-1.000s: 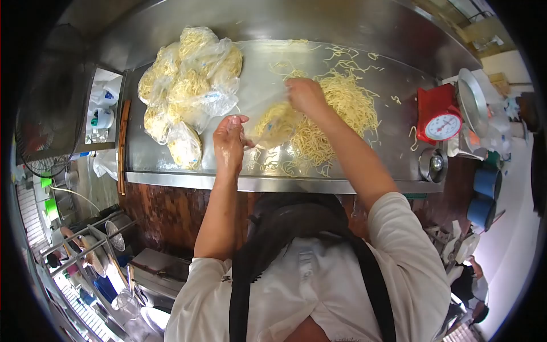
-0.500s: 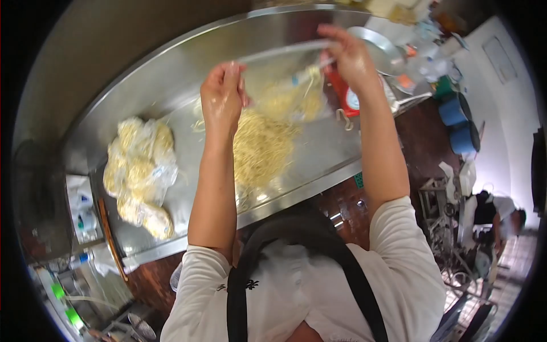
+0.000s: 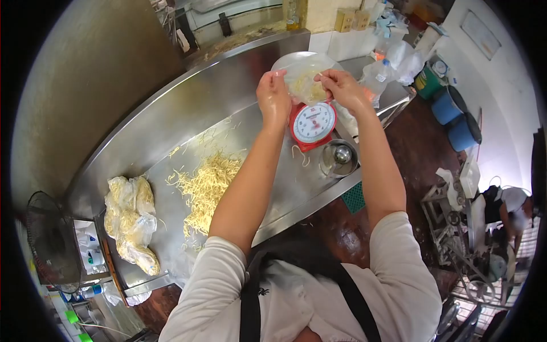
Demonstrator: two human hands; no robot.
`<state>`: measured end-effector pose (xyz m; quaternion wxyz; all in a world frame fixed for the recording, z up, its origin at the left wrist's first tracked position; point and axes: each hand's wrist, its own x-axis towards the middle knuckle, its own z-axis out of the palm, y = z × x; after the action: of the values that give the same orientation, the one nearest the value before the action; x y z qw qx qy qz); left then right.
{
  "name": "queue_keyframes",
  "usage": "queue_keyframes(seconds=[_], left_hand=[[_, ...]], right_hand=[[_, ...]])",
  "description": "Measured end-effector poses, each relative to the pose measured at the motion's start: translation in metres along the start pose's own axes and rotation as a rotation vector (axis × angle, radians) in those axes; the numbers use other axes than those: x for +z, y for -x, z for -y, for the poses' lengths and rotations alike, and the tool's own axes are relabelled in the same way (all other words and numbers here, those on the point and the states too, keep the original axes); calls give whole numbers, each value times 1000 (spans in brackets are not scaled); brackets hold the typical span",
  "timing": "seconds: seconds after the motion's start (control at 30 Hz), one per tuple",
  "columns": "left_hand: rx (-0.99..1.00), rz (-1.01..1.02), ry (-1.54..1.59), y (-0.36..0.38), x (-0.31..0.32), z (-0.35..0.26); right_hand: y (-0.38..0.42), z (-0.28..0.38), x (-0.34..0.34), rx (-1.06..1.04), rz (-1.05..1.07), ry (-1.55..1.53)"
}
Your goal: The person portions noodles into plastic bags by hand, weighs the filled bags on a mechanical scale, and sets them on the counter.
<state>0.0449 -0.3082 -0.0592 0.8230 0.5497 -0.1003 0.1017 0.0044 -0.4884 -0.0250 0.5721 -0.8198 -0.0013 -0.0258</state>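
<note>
A clear plastic bag of noodles is stretched between my two hands over the pan of a red dial scale. My left hand pinches the bag's left side, with fingers closed. On the other side, my right hand grips the bag's edge between thumb and fingers. Loose yellow noodles lie heaped on the steel worktop, left of the scale and partly behind my left forearm. Several filled noodle bags sit bunched at the worktop's left end.
Right of the scale stands a metal bowl with a round shiny utensil inside. Plastic bottles and bags crowd the back right corner. Blue bins stand on the floor to the right. Another person bends near machinery at far right.
Both hands have come closer together and moved with the noodle bag onto the scale's pan. My view has shifted, so the dial and the metal bowl now show.
</note>
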Motion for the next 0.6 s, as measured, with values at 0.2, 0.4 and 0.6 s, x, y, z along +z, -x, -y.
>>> queue_keyframes(seconds=[0.2,0.4,0.6], left_hand=[[17,-28,21,7,31,-24],[46,-43,-65,3,33,-19],[58,-6,-115,10,39,-27]], right_hand=[[-3,65,-38,-617,665,-539],[-29,33,-57,-497,-14,536],[-44,-102,-22,-327,-249,840]])
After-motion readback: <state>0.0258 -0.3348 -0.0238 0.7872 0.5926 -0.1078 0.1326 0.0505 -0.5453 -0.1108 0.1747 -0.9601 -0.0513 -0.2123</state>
